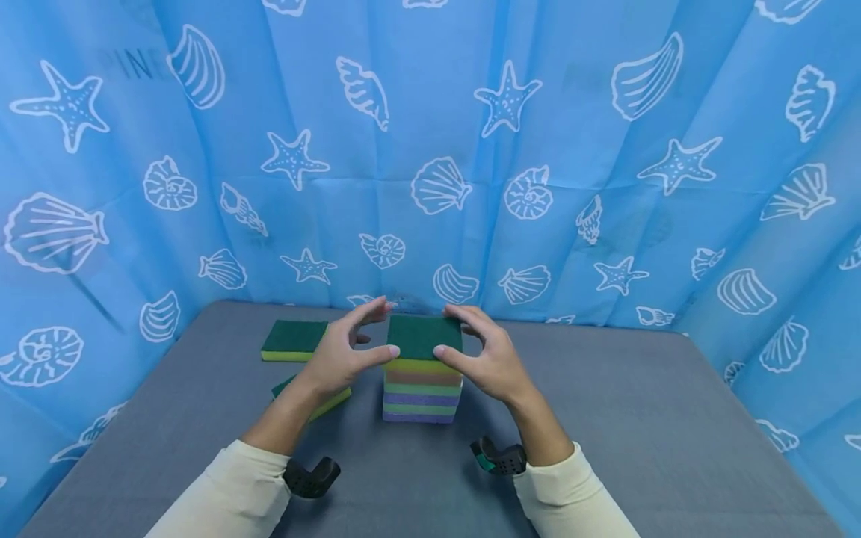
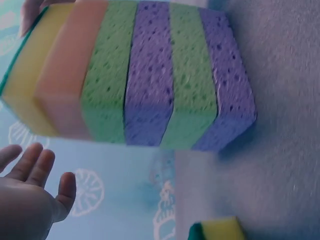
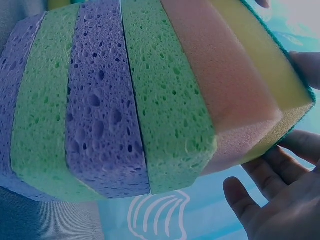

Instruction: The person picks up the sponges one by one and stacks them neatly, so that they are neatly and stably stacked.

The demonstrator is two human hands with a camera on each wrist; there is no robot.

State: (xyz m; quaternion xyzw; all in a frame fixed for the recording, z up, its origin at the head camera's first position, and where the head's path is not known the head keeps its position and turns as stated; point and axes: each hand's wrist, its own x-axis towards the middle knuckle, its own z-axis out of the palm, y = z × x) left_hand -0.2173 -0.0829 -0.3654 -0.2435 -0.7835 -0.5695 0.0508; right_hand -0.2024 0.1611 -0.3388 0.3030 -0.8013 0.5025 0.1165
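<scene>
In the middle of the table stands a neat stack of sponges, purple and light green in turn below, then a pinkish-orange sponge. On top lies a yellow sponge with a dark green scouring side facing up. My left hand is spread at the stack's left side, thumb tip near the top sponge's front corner; the left wrist view shows its fingers apart from the stack. My right hand spans the right side with loosely bent fingers, fingertips right at the edge of the top sponge.
Left of the stack, a green-and-yellow scouring sponge lies flat on the grey table. Another such sponge lies nearer, partly hidden under my left wrist. A blue shell-print curtain hangs behind the table and along its sides.
</scene>
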